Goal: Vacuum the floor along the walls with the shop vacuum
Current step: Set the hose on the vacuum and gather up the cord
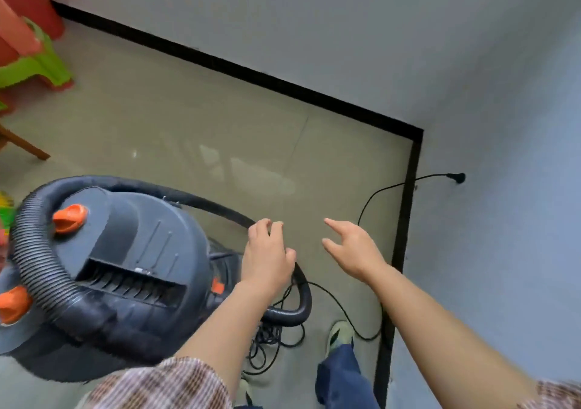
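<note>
Fingers point(263, 224) of the left hand point(267, 261) curled over the hose point(217, 208), gripping it; right hand point(352, 251) just beside, fingers spread and touching nothing. Hose looped from the vacuum point(125, 251), which stood on the floor point(188, 119) left of both hands, near the wall point(314, 31) corner. Cord point(270, 336) lay tangled below, running to a wall plug point(457, 177).

We get soft, even, fairly bright light; shadows faint. Pale glare patches on the glossy floor point(251, 169). Focus soft throughout, w/ motion smear on the green stool point(34, 66) at left edge; hose point(34, 251) ribs readable. Wide-angle bends the baseboard point(251, 74).
</note>
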